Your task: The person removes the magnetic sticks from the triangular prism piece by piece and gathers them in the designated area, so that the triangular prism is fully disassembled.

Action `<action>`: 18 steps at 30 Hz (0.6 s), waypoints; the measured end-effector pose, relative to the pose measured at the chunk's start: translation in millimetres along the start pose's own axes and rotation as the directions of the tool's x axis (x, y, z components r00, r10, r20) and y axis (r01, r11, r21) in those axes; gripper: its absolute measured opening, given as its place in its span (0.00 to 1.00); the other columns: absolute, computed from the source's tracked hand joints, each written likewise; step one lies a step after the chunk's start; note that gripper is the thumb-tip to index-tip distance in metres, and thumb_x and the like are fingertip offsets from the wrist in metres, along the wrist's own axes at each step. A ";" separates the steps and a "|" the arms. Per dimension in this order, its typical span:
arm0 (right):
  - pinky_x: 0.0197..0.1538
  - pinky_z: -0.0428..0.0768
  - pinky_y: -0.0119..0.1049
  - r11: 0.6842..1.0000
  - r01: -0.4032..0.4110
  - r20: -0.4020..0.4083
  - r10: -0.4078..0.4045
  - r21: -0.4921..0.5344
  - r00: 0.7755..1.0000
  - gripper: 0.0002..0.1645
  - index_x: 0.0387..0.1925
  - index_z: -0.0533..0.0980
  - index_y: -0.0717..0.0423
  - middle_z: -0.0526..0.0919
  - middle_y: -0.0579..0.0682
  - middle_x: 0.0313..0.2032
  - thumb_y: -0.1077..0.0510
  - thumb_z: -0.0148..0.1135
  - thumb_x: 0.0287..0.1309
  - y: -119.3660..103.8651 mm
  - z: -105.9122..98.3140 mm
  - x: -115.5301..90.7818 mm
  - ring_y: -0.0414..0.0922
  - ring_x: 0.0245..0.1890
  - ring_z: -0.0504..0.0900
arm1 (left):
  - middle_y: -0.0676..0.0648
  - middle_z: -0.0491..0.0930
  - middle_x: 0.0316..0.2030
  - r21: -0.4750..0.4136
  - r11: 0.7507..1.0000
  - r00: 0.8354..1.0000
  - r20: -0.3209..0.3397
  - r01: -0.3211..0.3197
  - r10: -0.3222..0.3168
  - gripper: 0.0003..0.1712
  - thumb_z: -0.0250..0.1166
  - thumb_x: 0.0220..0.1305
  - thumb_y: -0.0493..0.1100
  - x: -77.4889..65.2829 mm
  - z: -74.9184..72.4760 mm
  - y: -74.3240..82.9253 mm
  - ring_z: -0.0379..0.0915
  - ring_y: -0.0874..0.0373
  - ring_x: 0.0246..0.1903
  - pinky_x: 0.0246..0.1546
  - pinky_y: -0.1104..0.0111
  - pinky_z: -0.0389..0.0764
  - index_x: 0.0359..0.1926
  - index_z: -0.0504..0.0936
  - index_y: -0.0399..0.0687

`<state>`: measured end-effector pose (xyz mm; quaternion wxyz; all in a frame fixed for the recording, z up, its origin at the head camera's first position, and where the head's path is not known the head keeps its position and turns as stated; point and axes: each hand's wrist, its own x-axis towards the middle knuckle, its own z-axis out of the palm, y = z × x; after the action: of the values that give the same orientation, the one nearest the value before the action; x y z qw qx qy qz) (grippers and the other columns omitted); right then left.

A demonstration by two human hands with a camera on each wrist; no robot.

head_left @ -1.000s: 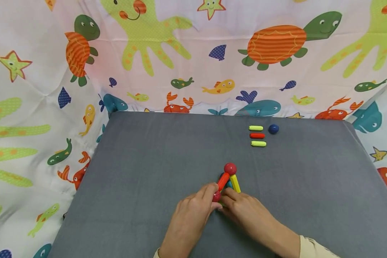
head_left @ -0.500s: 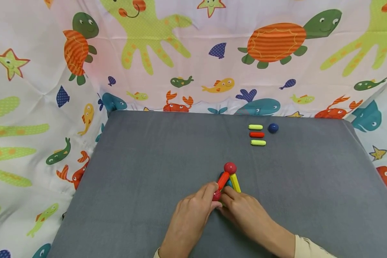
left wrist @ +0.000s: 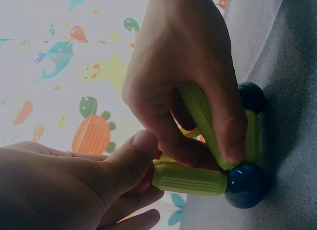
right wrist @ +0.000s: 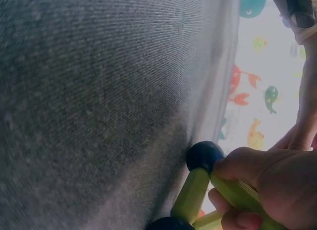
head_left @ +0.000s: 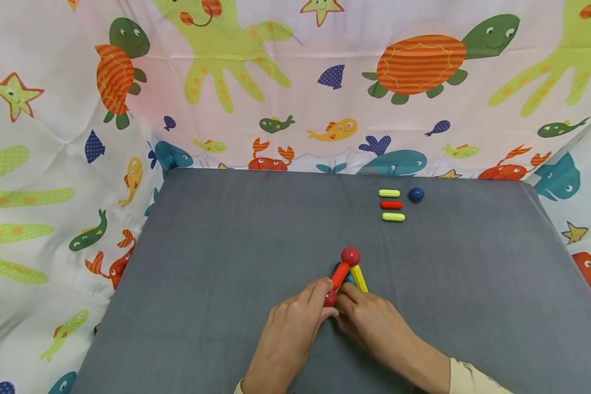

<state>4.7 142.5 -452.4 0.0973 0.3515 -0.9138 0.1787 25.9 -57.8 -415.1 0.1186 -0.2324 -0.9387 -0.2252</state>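
A small frame of coloured rods and balls stands between both hands. In the head view, a red rod (head_left: 341,275) links a red ball (head_left: 351,256) to a nearer red ball (head_left: 330,298), and a yellow rod (head_left: 359,279) slopes down from the far ball. My left hand (head_left: 290,328) grips the nearer red ball. My right hand (head_left: 374,323) pinches a green rod (left wrist: 200,111), one end at a blue ball (left wrist: 247,185) on the cloth. Another green rod (left wrist: 190,179) runs from that ball to my left fingers. A second blue ball (left wrist: 251,96) sits beyond.
Toward the back right of the grey cloth-covered table (head_left: 236,235) lie two light green rods, one farther (head_left: 389,193) and one nearer (head_left: 393,217), with a red rod (head_left: 391,205) between them. A blue ball (head_left: 416,195) rests beside them. A printed curtain (head_left: 295,82) hangs behind the table.
The right forearm has shifted slightly left. Both hands keep their hold on the frame, and the loose pieces stay where they were.
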 end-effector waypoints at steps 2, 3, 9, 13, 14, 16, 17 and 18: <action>0.24 0.77 0.29 1.000 0.002 -0.007 -0.002 -0.015 1.000 0.18 0.40 0.83 0.50 0.76 0.42 0.35 0.61 0.83 0.48 0.4 -1.5 -0.7 0.35 0.22 0.68 | 0.55 0.83 0.39 0.006 1.000 1.000 0.001 -0.004 0.004 0.27 0.77 0.59 0.54 0.4 0.3 0.4 0.74 0.65 0.21 0.23 0.73 0.81 0.54 0.79 0.48; 0.24 0.77 0.29 1.000 0.001 -0.011 -0.001 -0.016 1.000 0.18 0.40 0.83 0.50 0.76 0.42 0.35 0.61 0.83 0.48 0.6 -3.0 -1.3 0.35 0.22 0.68 | 0.55 0.83 0.39 0.006 1.000 1.000 0.005 -0.004 0.004 0.27 0.77 0.59 0.54 0.4 0.3 0.7 0.73 0.66 0.21 0.23 0.73 0.81 0.54 0.79 0.48; 0.28 0.81 0.29 0.997 -0.057 0.010 0.056 0.053 0.998 0.18 0.45 0.84 0.49 0.78 0.40 0.39 0.59 0.82 0.53 5.0 -20.7 -5.2 0.32 0.24 0.71 | 0.55 0.84 0.40 0.008 1.000 1.000 0.016 0.003 -0.003 0.28 0.76 0.59 0.56 1.9 -0.4 1.7 0.72 0.66 0.21 0.24 0.74 0.81 0.54 0.79 0.49; 0.31 0.80 0.28 0.986 -0.121 0.050 0.116 0.113 0.992 0.19 0.49 0.83 0.49 0.78 0.39 0.42 0.59 0.80 0.56 15.7 -38.9 -9.7 0.30 0.28 0.73 | 0.56 0.84 0.41 0.009 1.000 1.000 0.004 -0.001 0.001 0.27 0.76 0.60 0.56 2.7 -0.6 1.6 0.74 0.65 0.21 0.23 0.74 0.80 0.54 0.79 0.49; 0.32 0.81 0.28 0.984 -0.135 0.055 0.129 0.121 0.990 0.20 0.51 0.83 0.49 0.78 0.38 0.44 0.58 0.80 0.57 19.5 -43.6 -11.2 0.30 0.29 0.74 | 0.56 0.83 0.41 0.003 1.000 1.000 0.007 0.003 -0.003 0.27 0.76 0.60 0.55 2.8 -0.8 1.7 0.74 0.66 0.21 0.23 0.74 0.80 0.54 0.79 0.49; 0.36 0.83 0.30 0.981 -0.149 0.058 0.143 0.124 0.988 0.22 0.55 0.83 0.49 0.79 0.38 0.46 0.58 0.78 0.59 28.4 -52.8 -14.0 0.31 0.33 0.76 | 0.57 0.83 0.40 -0.009 1.000 1.000 0.018 0.013 -0.013 0.27 0.76 0.61 0.55 2.8 -1.3 1.9 0.72 0.66 0.21 0.22 0.75 0.79 0.54 0.79 0.50; 0.38 0.85 0.31 0.980 -0.155 0.061 0.149 0.124 0.987 0.23 0.56 0.82 0.49 0.79 0.38 0.48 0.58 0.77 0.59 33.5 -57.5 -15.5 0.31 0.36 0.78 | 0.57 0.82 0.40 -0.017 1.000 0.999 0.028 0.020 -0.019 0.26 0.77 0.61 0.55 2.9 -1.6 2.0 0.71 0.66 0.21 0.22 0.75 0.78 0.54 0.78 0.50; 0.40 0.85 0.33 0.981 -0.160 0.056 0.155 0.113 0.986 0.24 0.58 0.82 0.48 0.80 0.38 0.49 0.58 0.77 0.60 38.9 -61.9 -17.3 0.32 0.38 0.79 | 0.57 0.82 0.40 -0.024 0.999 0.999 0.036 0.027 -0.026 0.27 0.77 0.61 0.54 3.0 -1.8 2.2 0.70 0.67 0.21 0.22 0.75 0.78 0.54 0.78 0.50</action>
<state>-5.7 204.3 -410.9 0.0405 0.2874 -0.9288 0.2306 24.6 -55.8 -411.7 0.0961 -0.2254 -0.9409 -0.2339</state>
